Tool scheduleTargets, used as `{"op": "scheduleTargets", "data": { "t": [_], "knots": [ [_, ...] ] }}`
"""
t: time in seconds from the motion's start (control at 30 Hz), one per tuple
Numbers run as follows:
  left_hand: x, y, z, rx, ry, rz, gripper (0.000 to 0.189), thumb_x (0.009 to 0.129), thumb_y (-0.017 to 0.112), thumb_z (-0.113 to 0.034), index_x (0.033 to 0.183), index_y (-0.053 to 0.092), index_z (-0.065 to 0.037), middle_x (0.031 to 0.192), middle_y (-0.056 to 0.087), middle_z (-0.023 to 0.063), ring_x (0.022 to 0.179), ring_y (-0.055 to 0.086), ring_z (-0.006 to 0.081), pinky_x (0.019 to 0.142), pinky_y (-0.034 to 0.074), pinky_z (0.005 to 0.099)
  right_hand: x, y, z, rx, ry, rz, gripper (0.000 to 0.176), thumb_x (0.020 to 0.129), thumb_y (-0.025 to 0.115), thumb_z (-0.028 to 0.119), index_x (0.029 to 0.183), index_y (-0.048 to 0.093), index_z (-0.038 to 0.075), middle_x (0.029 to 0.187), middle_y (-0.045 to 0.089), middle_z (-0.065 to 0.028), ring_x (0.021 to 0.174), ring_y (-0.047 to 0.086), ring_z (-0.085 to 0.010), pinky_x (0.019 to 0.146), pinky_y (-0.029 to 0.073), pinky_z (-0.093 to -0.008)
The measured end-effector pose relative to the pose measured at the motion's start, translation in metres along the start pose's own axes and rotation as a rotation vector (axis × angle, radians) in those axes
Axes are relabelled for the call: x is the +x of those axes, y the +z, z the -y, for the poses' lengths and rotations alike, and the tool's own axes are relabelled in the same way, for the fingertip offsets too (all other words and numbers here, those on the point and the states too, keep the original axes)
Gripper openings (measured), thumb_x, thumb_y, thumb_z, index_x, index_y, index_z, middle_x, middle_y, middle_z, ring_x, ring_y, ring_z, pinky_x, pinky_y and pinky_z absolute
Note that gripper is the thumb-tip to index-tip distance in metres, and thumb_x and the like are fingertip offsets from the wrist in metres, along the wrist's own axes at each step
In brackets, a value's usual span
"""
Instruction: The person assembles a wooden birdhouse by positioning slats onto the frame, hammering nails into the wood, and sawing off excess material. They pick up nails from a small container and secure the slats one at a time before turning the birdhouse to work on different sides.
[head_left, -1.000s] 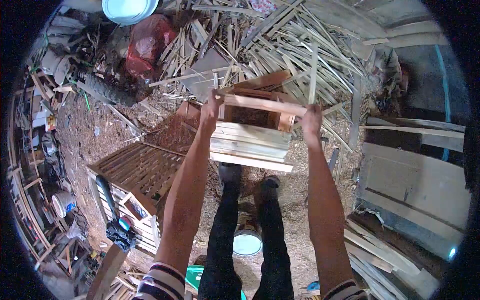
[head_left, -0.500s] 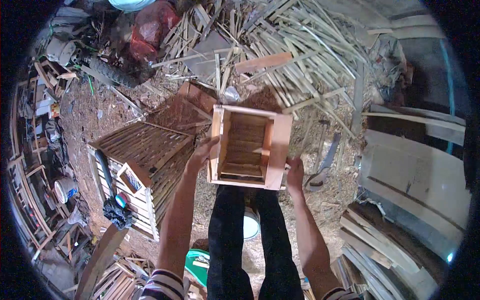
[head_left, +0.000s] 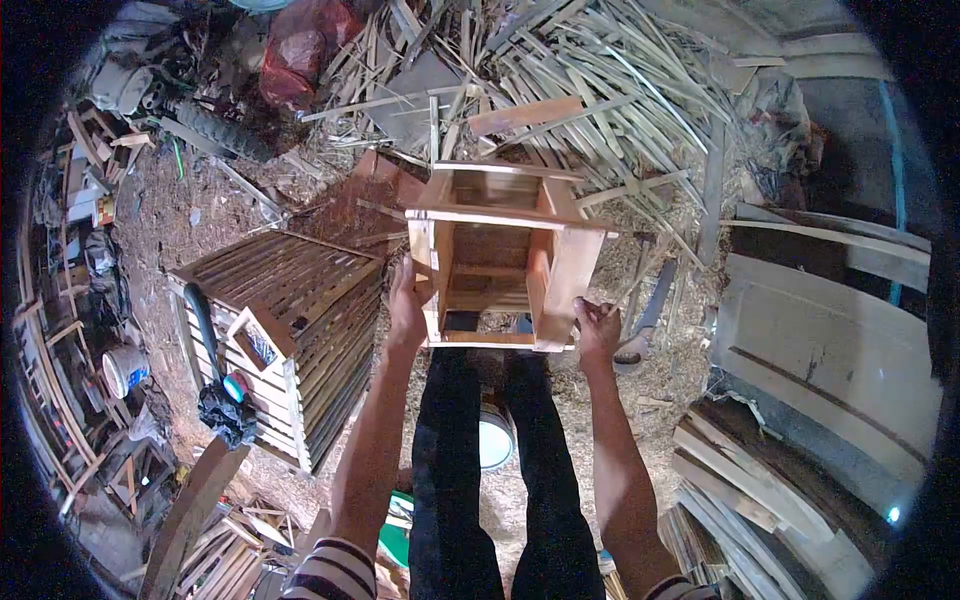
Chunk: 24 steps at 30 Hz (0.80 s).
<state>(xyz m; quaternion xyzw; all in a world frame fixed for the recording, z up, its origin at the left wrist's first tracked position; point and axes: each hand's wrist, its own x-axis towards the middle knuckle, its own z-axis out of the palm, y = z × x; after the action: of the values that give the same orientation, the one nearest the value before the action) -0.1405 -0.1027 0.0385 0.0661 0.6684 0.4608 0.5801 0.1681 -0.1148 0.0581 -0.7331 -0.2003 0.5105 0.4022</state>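
Observation:
In the head view, an open wooden box frame (head_left: 572,272) of pale boards hangs tilted in front of my legs. Its inside is hollow, and light shows through near the lower edge. My left hand (head_left: 406,308) is closed on its left side, with some fingers hidden behind the board. Against the lower right side, my right hand (head_left: 598,326) grips the board's edge between thumb and fingers. To the left stands a slatted wooden crate (head_left: 335,285). On it sit a small wooden box (head_left: 283,347) with small metal pieces, a dark-handled tool (head_left: 203,325) and black plastic (head_left: 228,415).
A heap of thin wood strips (head_left: 600,100) lies ahead. A handsaw (head_left: 657,305) is on the floor at right, near stacked boards (head_left: 750,470). Below are a white bucket (head_left: 495,442) and a green container (head_left: 395,535). A red plastic bag (head_left: 300,60) lies far left.
The box frame has tipped, so its upper end and another opening now show. My right hand has shifted a little on the board's edge, and both hands keep hold.

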Motion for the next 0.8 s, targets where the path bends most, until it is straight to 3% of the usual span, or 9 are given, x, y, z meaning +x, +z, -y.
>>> {"op": "scheduleTargets", "data": {
  "t": [0.03, 0.1, 0.23, 0.3, 0.37, 0.57, 0.7, 0.73, 0.8],
  "knots": [
    [0.0, -0.001, 0.002, 0.0, 0.004, 0.0, 0.062, 0.094, 0.043, -0.047, 0.135, 0.039, -0.001, 0.134, 0.043, 0.0121, 0.114, 0.048, 0.0227, 0.1, 0.035, 0.0361, -0.001, 0.001, 0.0, -0.001, -0.001, 0.015, 0.037, 0.078, 0.071, 0.007, 0.098, 0.04, 0.001, 0.089, 0.061, -0.011, 0.087, 0.063, -0.0198, 0.077, 0.05, -0.0292],
    [0.003, -0.001, 0.007, -0.053, -0.044, 0.112, 0.064, 0.094, 0.042, -0.049, 0.136, 0.037, 0.0, 0.132, 0.045, 0.0136, 0.115, 0.047, 0.0235, 0.1, 0.034, 0.0361, 0.01, 0.002, -0.011, 0.016, 0.005, 0.031, 0.037, 0.077, 0.072, 0.005, 0.096, 0.041, 0.001, 0.089, 0.061, -0.0104, 0.082, 0.063, -0.0189, 0.075, 0.05, -0.0289],
    [0.006, 0.005, -0.004, 0.033, -0.027, 0.101, 0.058, 0.096, 0.038, -0.048, 0.126, 0.046, 0.001, 0.118, 0.054, 0.014, 0.108, 0.052, 0.0228, 0.097, 0.036, 0.035, 0.021, 0.005, -0.019, 0.001, -0.048, 0.055, 0.032, 0.078, 0.071, 0.004, 0.091, 0.042, 0.003, 0.084, 0.059, -0.0075, 0.077, 0.06, -0.0149, 0.067, 0.049, -0.0262],
    [0.015, 0.002, 0.004, -0.074, 0.001, 0.165, 0.051, 0.096, 0.038, -0.046, 0.109, 0.057, 0.0, 0.102, 0.059, 0.0101, 0.097, 0.054, 0.0183, 0.09, 0.04, 0.0324, 0.019, 0.007, -0.011, 0.058, -0.067, 0.042, 0.03, 0.078, 0.071, 0.004, 0.089, 0.042, 0.005, 0.082, 0.058, -0.0057, 0.074, 0.058, -0.0116, 0.064, 0.048, -0.0241],
    [0.001, 0.008, -0.016, 0.178, 0.09, 0.156, 0.046, 0.096, 0.042, -0.044, 0.101, 0.059, -0.001, 0.096, 0.059, 0.0085, 0.094, 0.053, 0.0161, 0.085, 0.042, 0.0305, 0.019, 0.014, -0.002, -0.105, -0.089, -0.007, 0.03, 0.079, 0.071, 0.005, 0.087, 0.043, 0.006, 0.079, 0.056, -0.0033, 0.071, 0.055, -0.01, 0.062, 0.047, -0.024],
    [-0.004, -0.001, -0.001, 0.287, 0.177, 0.096, 0.039, 0.094, 0.049, -0.039, 0.1, 0.059, -0.001, 0.092, 0.058, 0.0067, 0.091, 0.053, 0.0165, 0.087, 0.042, 0.0322, 0.013, 0.005, -0.022, -0.193, -0.169, -0.037, 0.031, 0.08, 0.071, 0.013, 0.091, 0.046, 0.0, 0.079, 0.061, -0.0097, 0.073, 0.06, -0.017, 0.064, 0.05, -0.0298],
    [-0.026, 0.002, -0.007, 0.51, 0.317, 0.054, 0.045, 0.094, 0.048, -0.04, 0.101, 0.06, 0.003, 0.089, 0.061, 0.0125, 0.09, 0.057, 0.021, 0.086, 0.044, 0.0336, -0.002, -0.001, -0.021, -0.314, -0.269, -0.021, 0.032, 0.079, 0.072, 0.016, 0.09, 0.047, -0.002, 0.078, 0.064, -0.0131, 0.07, 0.062, -0.0204, 0.067, 0.049, -0.0326],
    [-0.024, -0.013, 0.001, 0.794, 0.309, 0.053, 0.046, 0.095, 0.047, -0.039, 0.105, 0.059, 0.005, 0.089, 0.062, 0.0169, 0.089, 0.059, 0.0229, 0.083, 0.045, 0.0339, -0.003, -0.002, -0.025, -0.298, -0.267, -0.023, 0.032, 0.079, 0.071, 0.016, 0.091, 0.048, -0.002, 0.079, 0.065, -0.0134, 0.071, 0.062, -0.0219, 0.067, 0.049, -0.0322],
    [-0.021, -0.029, 0.025, 0.734, 0.262, 0.069, 0.047, 0.094, 0.047, -0.039, 0.106, 0.059, 0.004, 0.09, 0.063, 0.0175, 0.088, 0.059, 0.0236, 0.08, 0.045, 0.0343, 0.002, -0.006, -0.032, -0.353, -0.264, -0.047, 0.031, 0.08, 0.071, 0.015, 0.092, 0.048, -0.002, 0.08, 0.065, -0.0133, 0.073, 0.062, -0.0213, 0.068, 0.049, -0.032]
  ]
}}
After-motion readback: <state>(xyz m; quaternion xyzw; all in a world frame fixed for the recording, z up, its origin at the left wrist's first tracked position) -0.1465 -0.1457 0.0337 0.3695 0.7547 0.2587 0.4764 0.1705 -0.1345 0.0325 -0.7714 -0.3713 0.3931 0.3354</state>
